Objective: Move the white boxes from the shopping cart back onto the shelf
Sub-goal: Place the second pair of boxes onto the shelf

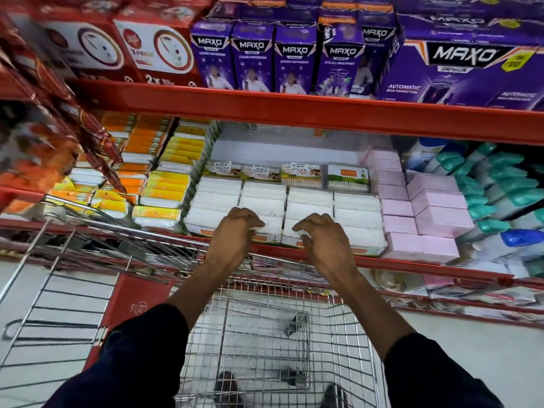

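Note:
Several white boxes (309, 201) lie in rows on the middle shelf (412, 265), which has a red front rail. My left hand (235, 231) rests with curled fingers on the front box of the second row. My right hand (323, 240) hovers over the front box of the third row, its fingers bent and spread. Neither hand grips a box. Below my arms stands the wire shopping cart (338, 319); I see no white box in its basket, only floor through the mesh.
Pink boxes (435, 219) sit right of the white ones, yellow and orange packs (164, 184) to the left. Purple cartons (294, 54) fill the upper shelf, whose red beam (294, 110) overhangs. A second cart (73, 260) stands at left.

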`<state>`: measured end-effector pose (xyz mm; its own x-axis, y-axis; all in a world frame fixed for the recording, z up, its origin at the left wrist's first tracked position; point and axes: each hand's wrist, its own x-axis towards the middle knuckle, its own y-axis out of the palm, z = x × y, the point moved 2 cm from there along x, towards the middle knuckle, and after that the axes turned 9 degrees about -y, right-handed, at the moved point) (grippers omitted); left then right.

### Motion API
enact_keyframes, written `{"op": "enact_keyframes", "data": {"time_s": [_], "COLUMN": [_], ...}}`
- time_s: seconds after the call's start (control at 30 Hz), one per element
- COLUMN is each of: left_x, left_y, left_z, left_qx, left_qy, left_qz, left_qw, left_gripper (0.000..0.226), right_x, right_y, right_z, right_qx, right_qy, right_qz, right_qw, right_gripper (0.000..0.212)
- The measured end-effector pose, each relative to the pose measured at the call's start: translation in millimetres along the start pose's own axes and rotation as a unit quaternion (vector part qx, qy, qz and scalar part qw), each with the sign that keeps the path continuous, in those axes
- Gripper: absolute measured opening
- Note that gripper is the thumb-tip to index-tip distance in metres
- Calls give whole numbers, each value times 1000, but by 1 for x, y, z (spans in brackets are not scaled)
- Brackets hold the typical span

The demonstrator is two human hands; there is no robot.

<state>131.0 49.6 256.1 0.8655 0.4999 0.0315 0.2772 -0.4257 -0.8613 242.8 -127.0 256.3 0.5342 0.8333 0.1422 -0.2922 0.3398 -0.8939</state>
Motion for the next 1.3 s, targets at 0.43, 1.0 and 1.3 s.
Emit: {"op": "enact_keyframes", "data": {"time_s": [0.43,1.0,1.3], "left_x": [-22,-23,-41], "left_y": [-25,-20,3], "left_z": [47,57,58], "left_qx": [50,92,120], "left_qy": [-85,-31,-2], "left_qz": [-65,-73,-8], "left_qw": [993,993,993], "left_gripper": [34,33,47], "right_x": [17,23,2], "right_y": [27,45,68], "right_z": [42,47,43], "right_qx": [-31,-57,-115], "right_qy": [-65,-74,-118], "right_qz": [-8,-17,69], "right_qw": [997,996,984], "right_gripper": [42,43,59]}}
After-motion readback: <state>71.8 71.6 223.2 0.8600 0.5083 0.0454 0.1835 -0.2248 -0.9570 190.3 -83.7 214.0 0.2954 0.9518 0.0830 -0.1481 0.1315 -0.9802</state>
